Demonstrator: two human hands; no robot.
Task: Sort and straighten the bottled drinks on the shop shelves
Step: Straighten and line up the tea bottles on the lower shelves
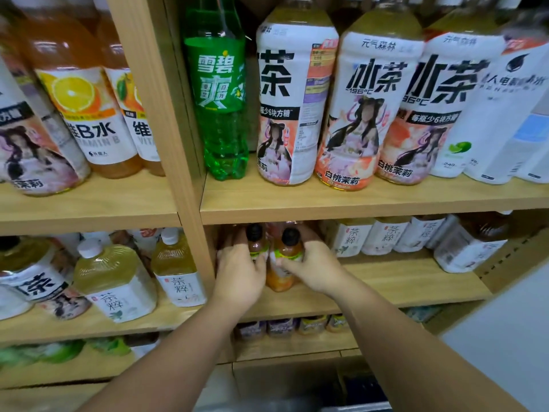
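The left grip (pixel 240 273) curls round the left bottle (pixel 256 245); the right grip (pixel 310 267) clamps the right bottle (pixel 289 248). Both are amber with black caps and stand upright, side by side, at the left end of the middle shelf (pixel 386 281), beside the post (pixel 184 173). Tea bottles (pixel 383 236) line up to their right, with big bottles (pixel 353 108) on the shelf above.

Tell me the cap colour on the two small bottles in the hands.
Black caps on both small bottles, clearest in the head view.
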